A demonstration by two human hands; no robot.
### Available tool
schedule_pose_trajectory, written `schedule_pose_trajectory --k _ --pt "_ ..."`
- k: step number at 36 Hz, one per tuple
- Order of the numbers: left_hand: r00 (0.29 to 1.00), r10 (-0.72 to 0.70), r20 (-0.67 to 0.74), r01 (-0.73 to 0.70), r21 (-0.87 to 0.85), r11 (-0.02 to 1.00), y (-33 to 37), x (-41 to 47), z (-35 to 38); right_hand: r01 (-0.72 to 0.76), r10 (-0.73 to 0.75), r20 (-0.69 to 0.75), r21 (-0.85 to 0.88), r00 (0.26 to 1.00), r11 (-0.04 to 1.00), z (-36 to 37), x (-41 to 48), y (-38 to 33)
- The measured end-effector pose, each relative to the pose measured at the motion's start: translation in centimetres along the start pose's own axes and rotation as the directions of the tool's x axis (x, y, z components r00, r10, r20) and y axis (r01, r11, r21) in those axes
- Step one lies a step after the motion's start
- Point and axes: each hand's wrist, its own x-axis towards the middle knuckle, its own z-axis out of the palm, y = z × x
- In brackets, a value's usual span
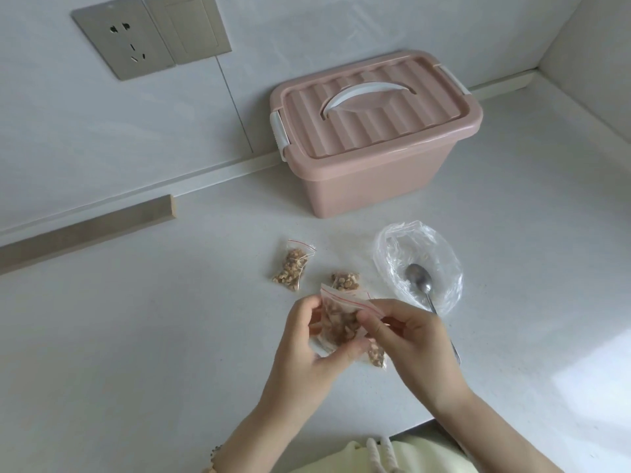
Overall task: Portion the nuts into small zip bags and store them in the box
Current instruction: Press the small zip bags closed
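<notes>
In front of the box (375,186), L hand (307,348) grips a filled zip bag (341,322); R hand (413,339) grip pinches its seal, best pressed end-to-end, air out.

Small zip bags of nuts: four. Left bag (293,265), middle bag (345,280), held bag (341,324), half-hidden bag (376,357). Box (375,179): one. Spoon (420,278): one. Large clear plastic bag (442,252): one. Hands: two, left hand (307,356), right hand (413,346). Wall socket (124,39): one.
</notes>
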Motion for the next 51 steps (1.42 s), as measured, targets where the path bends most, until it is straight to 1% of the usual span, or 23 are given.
schedule_pose_trajectory --k 2,4,7,11,14,16,19,23,25,27,29,31,37,43,47,51 --pt "0.996 -0.026 0.089 0.041 -0.174 0.984 0.6 0.2 -0.2 0.000 0.000 0.005 0.012 1.000 1.000 -0.6 -0.3 -0.4" --pt "0.993 -0.011 0.120 0.043 -0.265 0.963 1.2 0.3 -0.3 -0.022 0.019 0.038 0.068 0.999 0.997 -1.1 -0.6 -0.8" --pt "0.994 0.004 0.113 0.030 -0.299 0.954 1.9 0.1 0.0 -0.036 0.031 0.064 0.077 0.997 0.996 -1.8 -1.2 -0.9" --pt "0.998 0.028 0.059 -0.010 -0.290 0.957 2.5 -0.5 0.6 -0.040 0.034 0.057 0.112 0.998 0.993 -2.3 -1.8 -0.9" --pt "1.000 0.015 0.009 -0.012 -0.291 0.957 2.8 -0.8 0.9 -0.039 0.031 0.070 0.118 0.997 0.992 -2.2 -2.1 -0.9" --pt "1.000 0.004 -0.016 -0.008 -0.291 0.957 2.8 -1.1 1.1 -0.044 0.038 0.051 0.119 0.998 0.992 -2.2 -2.2 -0.8" --pt "0.998 -0.062 -0.028 0.049 -0.337 0.940 2.8 -1.4 1.4 -0.053 0.051 0.015 0.121 0.999 0.991 -2.0 -2.3 -1.0" --pt "0.980 -0.196 0.034 0.191 -0.443 0.876 2.6 -1.5 1.4 -0.060 0.061 -0.002 0.139 0.998 0.989 -1.8 -2.5 -1.1" --pt "0.972 -0.223 0.076 0.233 -0.447 0.864 2.5 -1.5 1.4 -0.061 0.063 -0.012 0.141 0.998 0.988 -1.8 -2.4 -1.0" --pt "0.967 -0.239 0.087 0.252 -0.443 0.861 2.6 -1.5 1.3 -0.080 0.085 -0.021 0.187 0.996 0.979 -1.8 -2.4 -1.0" --pt "0.967 -0.246 0.072 0.252 -0.442 0.861 2.7 -1.5 1.2 -0.107 0.115 -0.020 0.234 0.993 0.966 -2.0 -2.4 -1.0" --pt "0.967 -0.248 0.064 0.250 -0.434 0.866 2.9 -1.6 1.1 -0.123 0.132 -0.020 0.239 0.991 0.963 -2.1 -2.4 -1.1" --pt "0.974 -0.222 0.055 0.224 -0.409 0.884 3.2 -1.8 0.9 -0.109 0.116 -0.015 0.251 0.993 0.962 -2.4 -2.5 -1.4" --pt "0.976 -0.216 0.037 0.213 -0.400 0.892 3.2 -1.9 0.9 -0.068 0.078 -0.042 0.198 0.996 0.978 -2.7 -2.5 -1.0" --pt "0.975 -0.215 0.049 0.217 -0.402 0.890 3.3 -2.0 1.1 -0.063 0.077 -0.090 0.153 0.993 0.986 -2.6 -2.6 -1.2" --pt "0.979 -0.203 0.028 0.196 -0.413 0.889 3.3 -2.1 1.2 -0.074 0.079 -0.049 0.092 0.996 0.993 -2.5 -2.6 -1.3"
